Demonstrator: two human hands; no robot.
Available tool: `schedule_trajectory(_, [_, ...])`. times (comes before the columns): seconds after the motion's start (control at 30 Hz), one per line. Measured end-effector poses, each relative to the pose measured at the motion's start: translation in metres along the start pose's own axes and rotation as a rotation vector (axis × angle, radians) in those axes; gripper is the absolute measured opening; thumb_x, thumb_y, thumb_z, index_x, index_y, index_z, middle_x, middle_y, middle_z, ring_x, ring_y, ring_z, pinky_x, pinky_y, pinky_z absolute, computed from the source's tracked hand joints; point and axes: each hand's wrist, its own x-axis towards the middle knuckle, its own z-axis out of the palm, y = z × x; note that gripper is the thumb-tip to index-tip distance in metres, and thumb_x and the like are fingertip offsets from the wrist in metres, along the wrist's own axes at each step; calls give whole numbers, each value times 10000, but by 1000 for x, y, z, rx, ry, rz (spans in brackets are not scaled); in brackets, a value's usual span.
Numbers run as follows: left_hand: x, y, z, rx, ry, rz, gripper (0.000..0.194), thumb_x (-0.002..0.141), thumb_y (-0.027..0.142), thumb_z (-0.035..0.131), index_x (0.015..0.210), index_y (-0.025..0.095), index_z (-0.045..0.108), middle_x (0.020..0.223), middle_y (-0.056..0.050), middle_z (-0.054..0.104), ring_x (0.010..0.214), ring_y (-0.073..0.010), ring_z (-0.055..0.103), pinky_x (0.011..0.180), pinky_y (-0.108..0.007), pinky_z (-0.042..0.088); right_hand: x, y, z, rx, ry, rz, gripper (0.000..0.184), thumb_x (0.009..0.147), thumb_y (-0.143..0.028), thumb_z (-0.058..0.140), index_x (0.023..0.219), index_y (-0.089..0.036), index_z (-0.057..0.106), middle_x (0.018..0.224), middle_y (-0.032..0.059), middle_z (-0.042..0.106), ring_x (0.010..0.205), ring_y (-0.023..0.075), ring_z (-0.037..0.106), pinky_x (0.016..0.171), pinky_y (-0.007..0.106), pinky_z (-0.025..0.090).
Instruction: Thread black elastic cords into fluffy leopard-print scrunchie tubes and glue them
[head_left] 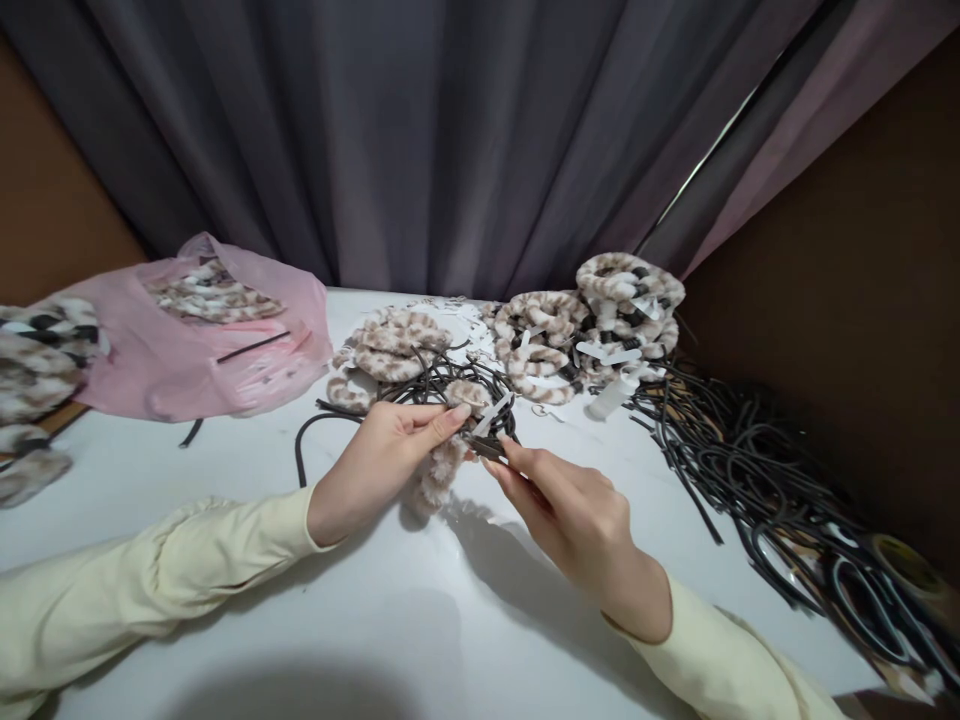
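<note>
In the middle of the white table, my left hand [397, 455] pinches a fluffy brown-and-white plush tube [439, 475], part of which hangs below the fingers. My right hand [574, 510] is closed at the tube's right side, its fingertips on a dark, narrow piece [487, 448] whose kind I cannot make out. A translucent white strip [493, 412] sticks up between the two hands. Just behind them lies a tangle of black cords [427, 375], partly hidden by the fingers. A stack of plush rings [397, 342] rests behind the left hand.
On the left, a pink plastic bag [300, 340] holds plush pieces. More plush rings [630, 280] are piled at the back right, with a small clear bottle [613, 393] in front. Loose black cords [735, 440] line the right side, near scissors [862, 600]. A dark curtain [390, 140] hangs behind the table.
</note>
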Motion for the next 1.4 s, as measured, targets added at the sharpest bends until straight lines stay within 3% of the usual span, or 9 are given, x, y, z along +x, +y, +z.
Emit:
schedule_trajectory(0.17, [-2, 0, 2, -137, -49, -89, 434, 810, 478, 496, 522, 156, 542, 509, -14, 532, 486, -126, 483, 522, -253, 386, -5, 3, 2, -273, -77, -246, 297, 836, -64, 529, 1122, -2, 477, 698, 67, 609, 598, 132, 531, 474, 265, 354])
schedule_trajectory(0.33, [0, -3, 2, -225, -33, -109, 409, 796, 465, 529, 540, 148, 564, 552, -24, 543, 526, -123, 475, 558, -259, 392, 2, -1, -4, -447, -155, -337, 276, 845, -39, 455, 1102, 49, 502, 683, 88, 593, 596, 155, 528, 433, 283, 327])
schedule_trajectory(0.47, [3, -6, 3, -213, 48, -83, 389, 780, 446, 562, 541, 139, 572, 555, -20, 533, 570, -126, 476, 571, -248, 378, 16, -8, -6, -482, -190, -379, 252, 842, -20, 397, 1025, 72, 542, 676, 118, 595, 594, 180, 549, 408, 277, 317])
schedule_trajectory(0.7, [12, -13, 2, -253, 161, 15, 358, 763, 462, 585, 645, 127, 629, 586, -5, 562, 568, -107, 467, 554, -222, 355, 29, -18, 11, -481, -190, -123, 161, 876, -106, 435, 885, -54, 587, 592, 53, 562, 476, 135, 486, 418, 258, 259])
schedule_trajectory(0.83, [19, -16, -2, -265, 175, 12, 372, 741, 464, 613, 580, 129, 593, 535, 8, 532, 517, -91, 443, 519, -216, 341, 25, -12, 18, -385, -203, -62, 172, 906, -160, 419, 903, -84, 573, 653, 52, 586, 509, 138, 520, 450, 255, 313])
schedule_trajectory(0.97, [24, -16, -3, -293, 163, -21, 388, 722, 481, 630, 584, 119, 610, 578, -17, 578, 538, -94, 475, 536, -215, 369, 19, -4, 15, -215, -108, -5, 194, 914, -198, 433, 941, -66, 573, 631, 45, 600, 498, 119, 522, 462, 233, 351])
schedule_trajectory(1.1, [23, -17, -3, -330, 134, -48, 410, 682, 521, 652, 640, 112, 647, 662, -64, 641, 602, -137, 551, 587, -245, 427, 18, 2, 7, -28, -10, 71, 158, 870, -193, 522, 799, -78, 606, 531, 11, 570, 424, 78, 457, 431, 201, 330])
schedule_trajectory(1.4, [19, -16, -4, -299, 47, -72, 388, 695, 513, 646, 660, 127, 665, 661, -63, 661, 667, -164, 592, 635, -249, 442, 21, 7, 3, 295, -156, 387, 206, 826, -252, 588, 699, -109, 664, 483, -5, 582, 395, 51, 387, 408, 182, 293])
